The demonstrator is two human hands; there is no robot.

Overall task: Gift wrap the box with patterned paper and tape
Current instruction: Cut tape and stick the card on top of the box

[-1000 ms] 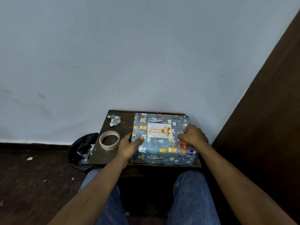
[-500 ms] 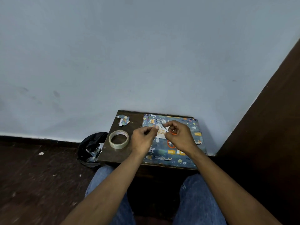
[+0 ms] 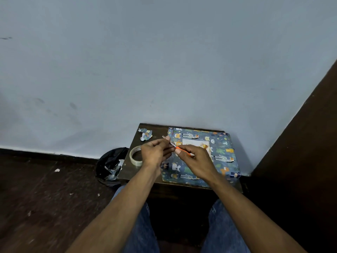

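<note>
Wall: pale blue, behind my small table (image 3: 131, 172).
Box (image 3: 218, 154): wrapped, flat on the table.
Hands: right hand (image 3: 196, 160) and left hand (image 3: 156, 154) both pinch scissors (image 3: 170, 142).
Tip: keep blades clear of paper.

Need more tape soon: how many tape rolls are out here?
1: the tape roll lies flat on the small table, left of the wrapped box, partly behind the left hand.

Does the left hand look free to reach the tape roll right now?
Probably not at once: the left hand grips the scissors with the right hand. The tape roll lies unobstructed beside it.
</note>
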